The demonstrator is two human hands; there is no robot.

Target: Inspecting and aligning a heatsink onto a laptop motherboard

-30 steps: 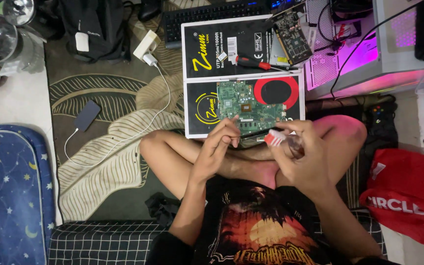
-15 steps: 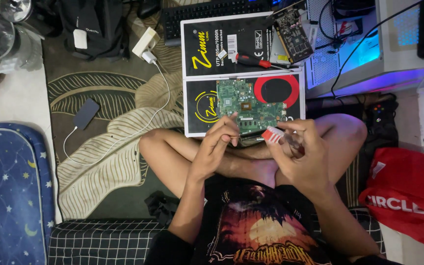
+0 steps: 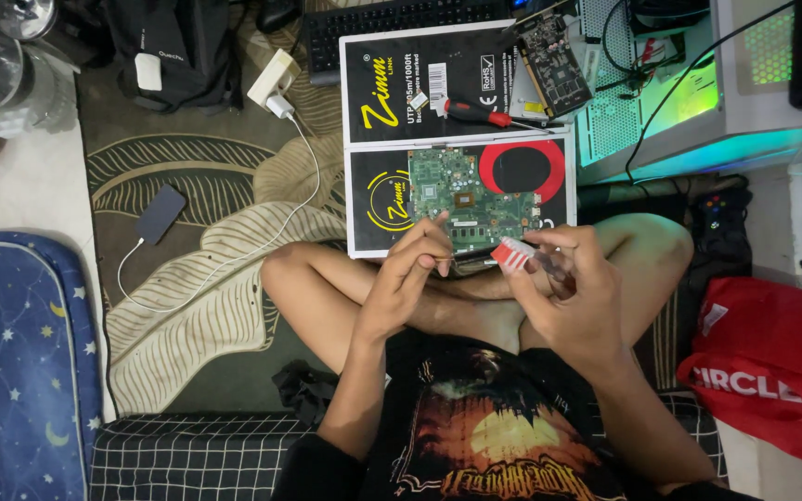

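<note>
I sit cross-legged on a leaf-patterned rug. My right hand (image 3: 573,292) is raised over my lap and grips a small clear tube with a red and white cap (image 3: 515,253). My left hand (image 3: 408,274) is close beside it, fingers pinched together at the near edge of a green circuit board (image 3: 461,197); whether anything is between those fingers I cannot tell. The board lies on a black cardboard box (image 3: 378,199) in front of my knees.
A second black box (image 3: 401,88) carries a red-handled screwdriver (image 3: 480,113) and another circuit card (image 3: 554,57). A lit computer case (image 3: 698,102) stands right, a red bag (image 3: 772,371) below it. A phone (image 3: 161,214) on a white cable lies left.
Both hands have stayed together over my lap with only small shifts; the capped tube has tilted slightly. The camera view has drifted a little.
</note>
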